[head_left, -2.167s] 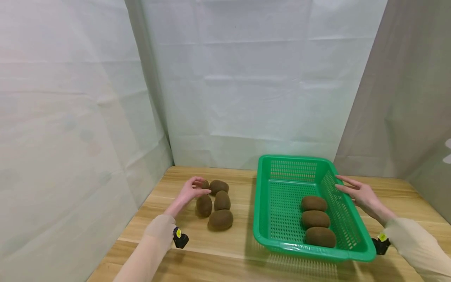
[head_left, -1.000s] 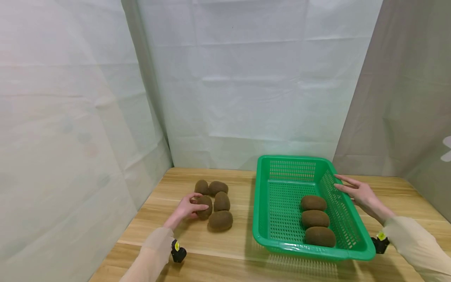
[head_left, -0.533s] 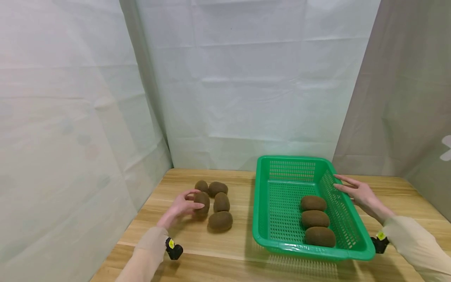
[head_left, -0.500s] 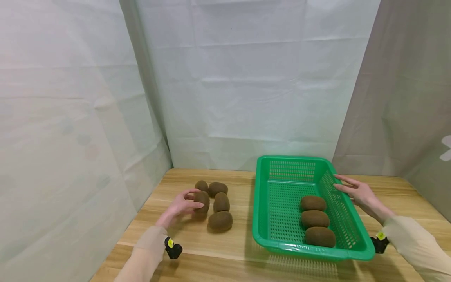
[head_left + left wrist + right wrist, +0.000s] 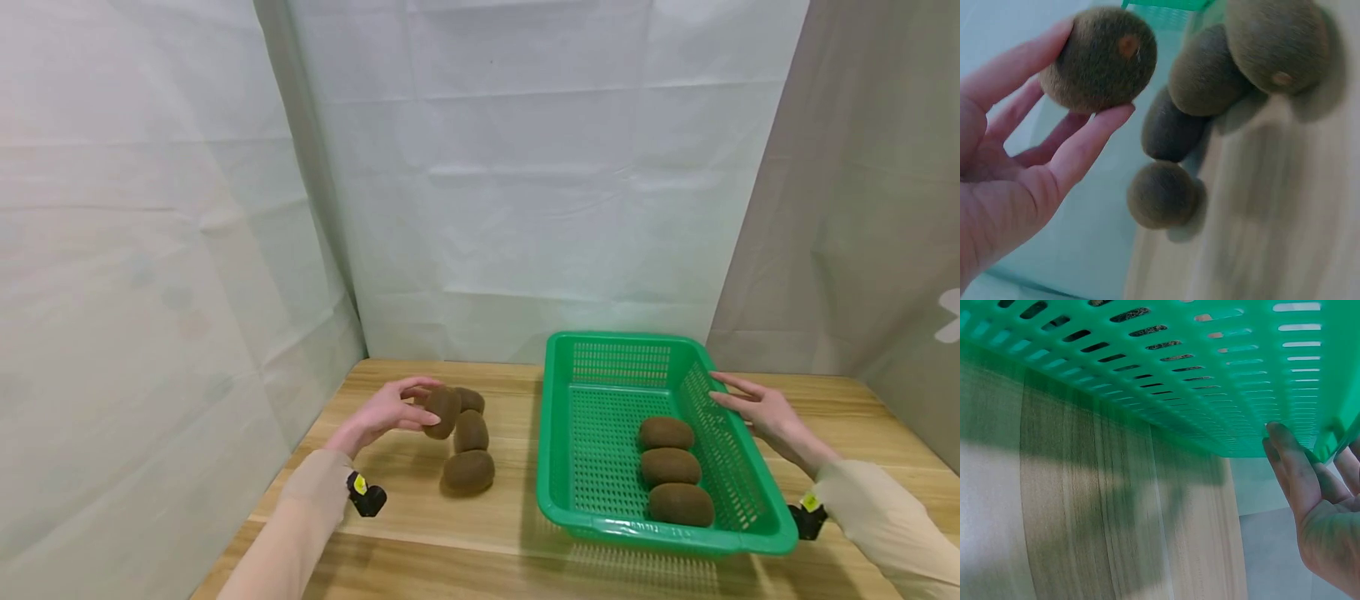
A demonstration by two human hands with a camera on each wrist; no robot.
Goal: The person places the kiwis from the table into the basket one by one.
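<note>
My left hand (image 5: 393, 407) pinches a brown kiwi (image 5: 442, 412) between thumb and fingers. The left wrist view shows this held kiwi (image 5: 1100, 59) raised off the table. Below it several more lie grouped on the wood, among them a front kiwi (image 5: 469, 472), a middle kiwi (image 5: 471, 432) and a back kiwi (image 5: 471, 400). One further kiwi (image 5: 1162, 195) is mostly hidden behind my left hand in the head view. My right hand (image 5: 776, 417) rests with extended fingers at the right rim of the green basket (image 5: 543, 442). Three kiwis (image 5: 670, 466) form a column inside it.
The wooden table (image 5: 405, 517) ends at a white sheet (image 5: 525, 208) behind and another hanging sheet (image 5: 150, 250) on the left. Bare basket floor (image 5: 607, 450) shows left of the column. Wood separates the basket from the loose kiwis.
My left hand moved from the back-left kiwi to the one in front of it, took hold, and lifted it up and rightward. My right hand and the basket stayed put.
</note>
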